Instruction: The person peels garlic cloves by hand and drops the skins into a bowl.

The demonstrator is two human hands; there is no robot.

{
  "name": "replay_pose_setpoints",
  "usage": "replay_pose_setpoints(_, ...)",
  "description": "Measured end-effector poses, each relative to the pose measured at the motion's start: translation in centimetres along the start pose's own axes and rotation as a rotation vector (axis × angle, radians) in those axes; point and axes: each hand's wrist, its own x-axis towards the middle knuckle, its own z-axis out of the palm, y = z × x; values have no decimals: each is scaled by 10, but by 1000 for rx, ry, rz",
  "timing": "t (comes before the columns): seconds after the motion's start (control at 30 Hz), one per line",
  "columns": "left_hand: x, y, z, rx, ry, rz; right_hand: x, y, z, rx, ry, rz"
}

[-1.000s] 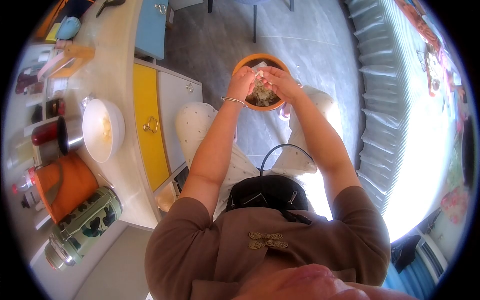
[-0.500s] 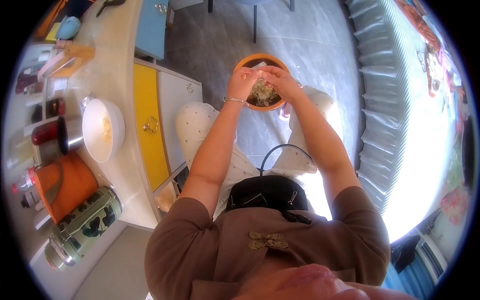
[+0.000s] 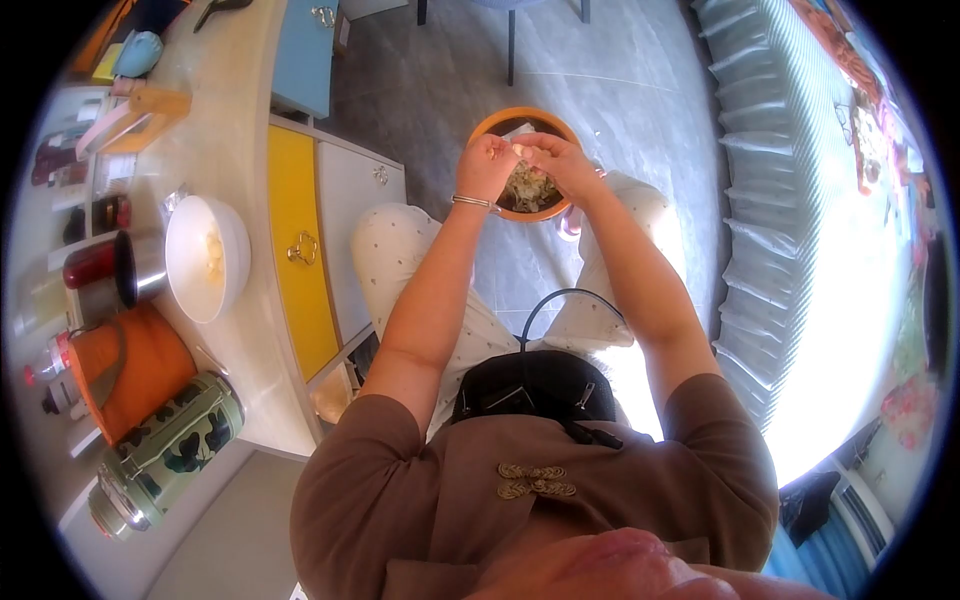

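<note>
My left hand [image 3: 485, 168] and my right hand [image 3: 562, 166] meet over an orange-rimmed bin [image 3: 481, 122] on the floor between my knees. Fingertips of both hands pinch a small pale piece that looks like a garlic clove [image 3: 520, 150]. Inside the bin, below my hands, lies a heap of papery, pale skins [image 3: 528, 192]. A white bowl [image 3: 185, 262] on the counter at the left holds several pale yellow pieces [image 3: 214, 258]. My fingers hide part of the clove.
The counter [image 3: 255, 350] also bears a camouflage flask [image 3: 190, 445], an orange bag [image 3: 135, 370] and a wooden stand [image 3: 155, 115]. Below it are yellow [image 3: 300, 290] and white drawer fronts. A bed with a ruffled skirt [image 3: 750, 250] runs along the right.
Both hands stay over the bin. The fingers have shifted slightly, and the pale piece between them shows more plainly now.
</note>
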Motion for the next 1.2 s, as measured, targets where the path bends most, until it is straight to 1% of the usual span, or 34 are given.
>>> replay_pose_setpoints(0.17,3,-8,3,-149,-22,-54,0,1,-2,40,-43,-9)
replay_pose_setpoints(0.47,1,-3,2,-199,-44,-117,1,2,-1,73,-23,12)
replay_pose_setpoints(0.6,3,-8,4,-192,-50,-112,3,5,-4,76,-30,2)
replay_pose_setpoints(0.7,7,-19,8,-213,-34,-71,4,6,-7,60,-64,21)
replay_pose_setpoints(0.77,16,-37,12,-428,-104,-215,3,6,-7,60,-43,1)
replay_pose_setpoints(0.8,14,-31,10,-428,-104,-216,3,6,-7,60,-44,1)
replay_pose_setpoints(0.87,8,-13,4,-462,-118,-296,2,6,-6,52,-25,-7)
replay_pose_setpoints(0.9,8,-15,5,-462,-118,-297,2,5,-5,52,-25,-6)
replay_pose_setpoints(0.97,8,-20,7,-249,-89,-142,2,4,-5,-60,-17,-3)
replay_pose_setpoints(1.0,9,-24,8,-249,-89,-142,1,3,-4,-59,-17,-3)
replay_pose_setpoints(1.07,11,-33,12,-212,-45,-75,0,0,-2,-93,-6,3)
replay_pose_setpoints(1.2,12,-33,11,-222,-61,-104,2,5,-4,-70,-14,-2)
